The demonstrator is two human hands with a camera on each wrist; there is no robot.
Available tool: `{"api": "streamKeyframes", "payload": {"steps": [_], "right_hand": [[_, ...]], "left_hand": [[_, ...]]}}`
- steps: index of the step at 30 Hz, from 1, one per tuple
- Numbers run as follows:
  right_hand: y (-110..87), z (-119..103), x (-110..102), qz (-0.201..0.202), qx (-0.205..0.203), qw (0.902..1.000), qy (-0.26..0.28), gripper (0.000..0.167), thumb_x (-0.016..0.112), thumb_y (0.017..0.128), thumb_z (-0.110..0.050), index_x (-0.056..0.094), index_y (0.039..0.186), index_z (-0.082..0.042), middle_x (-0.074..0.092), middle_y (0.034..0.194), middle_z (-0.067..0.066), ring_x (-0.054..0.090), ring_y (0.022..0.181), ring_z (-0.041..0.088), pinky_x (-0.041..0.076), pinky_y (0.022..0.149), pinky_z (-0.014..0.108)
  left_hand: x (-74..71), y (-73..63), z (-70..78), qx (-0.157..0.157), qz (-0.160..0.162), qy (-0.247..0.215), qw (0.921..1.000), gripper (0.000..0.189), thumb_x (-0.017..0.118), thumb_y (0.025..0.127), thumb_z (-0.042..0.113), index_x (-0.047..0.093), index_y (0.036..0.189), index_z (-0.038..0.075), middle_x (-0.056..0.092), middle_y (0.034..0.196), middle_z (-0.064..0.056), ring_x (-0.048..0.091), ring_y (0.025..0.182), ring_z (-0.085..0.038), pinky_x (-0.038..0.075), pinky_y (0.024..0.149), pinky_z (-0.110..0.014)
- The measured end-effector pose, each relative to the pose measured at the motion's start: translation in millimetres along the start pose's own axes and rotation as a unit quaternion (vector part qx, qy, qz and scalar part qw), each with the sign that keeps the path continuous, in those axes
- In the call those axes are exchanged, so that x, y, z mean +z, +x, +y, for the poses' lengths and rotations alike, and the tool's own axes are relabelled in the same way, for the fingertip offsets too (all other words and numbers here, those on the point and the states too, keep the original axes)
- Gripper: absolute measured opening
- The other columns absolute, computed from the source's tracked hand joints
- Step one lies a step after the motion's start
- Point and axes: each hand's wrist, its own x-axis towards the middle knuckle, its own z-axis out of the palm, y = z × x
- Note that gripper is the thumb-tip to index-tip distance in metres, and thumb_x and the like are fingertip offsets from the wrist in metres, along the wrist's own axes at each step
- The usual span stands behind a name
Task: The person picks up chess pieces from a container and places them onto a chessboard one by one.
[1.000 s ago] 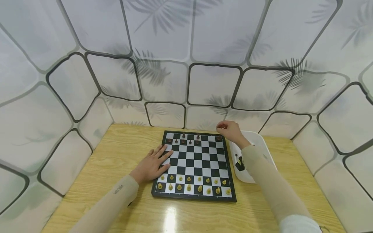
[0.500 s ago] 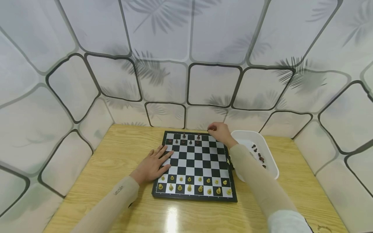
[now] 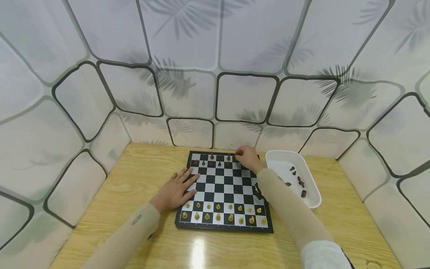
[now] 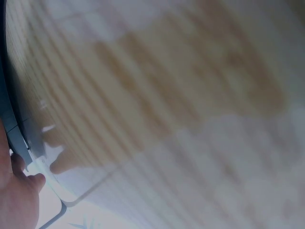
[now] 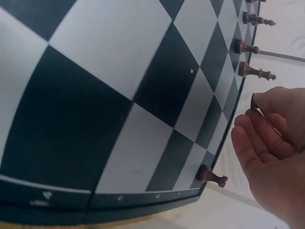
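Observation:
The chessboard [image 3: 215, 179] lies on a wooden table. My left hand [image 3: 173, 191] rests on its left edge with fingers spread; the left wrist view shows only part of that hand [image 4: 21, 191]. At the board's far edge, my right hand [image 3: 248, 157] pinches a small dark chess piece [image 5: 254, 101] between thumb and index finger, mostly hidden by them. Right beside those fingertips stands a dark crowned piece [image 5: 257, 71], among several dark pieces on the far rows. One dark pawn-like piece [image 5: 213, 176] stands alone at the far right corner. Yellow pieces [image 3: 217, 216] fill the two near rows.
Right of the board, under my right forearm, stands a white tray [image 3: 315, 194] with several loose dark pieces [image 3: 301, 182] in it. A patterned cloth wall [image 3: 246, 99] rises behind the table and at both sides.
My right hand has moved left and a little nearer along the board's far edge, from the far right corner toward the standing dark pieces, still pinching the small piece. My left hand stays put.

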Motion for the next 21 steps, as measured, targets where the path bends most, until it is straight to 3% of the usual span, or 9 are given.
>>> {"api": "streamKeyframes", "payload": {"steps": [10, 21], "right_hand": [[4.6, 7.0, 13.3, 0.009, 0.011, 0.9996, -0.025, 0.023, 0.064, 0.098, -0.006, 0.076, 0.115, 0.003, 0.076, 0.115, 0.021, 0.07, 0.108, 0.035, 0.059, 0.095, 0.049], [4.7, 8.1, 17.5, 0.013, 0.028, 0.9995, -0.005, 0.022, 0.064, 0.098, -0.005, 0.077, 0.113, 0.003, 0.077, 0.113, 0.02, 0.071, 0.106, 0.035, 0.059, 0.095, 0.048]], "left_hand": [[-0.7, 0.0, 0.4, -0.002, 0.001, 0.001, 1.0, 0.067, 0.039, 0.11, 0.056, 0.029, 0.169, 0.024, 0.02, 0.176, -0.016, 0.02, 0.163, -0.04, 0.028, 0.127, -0.065], [-0.5, -0.2, 0.5, -0.002, 0.002, -0.001, 1.0, 0.067, 0.039, 0.11, 0.056, 0.029, 0.169, 0.024, 0.02, 0.176, -0.016, 0.021, 0.163, -0.04, 0.029, 0.126, -0.066]]}}
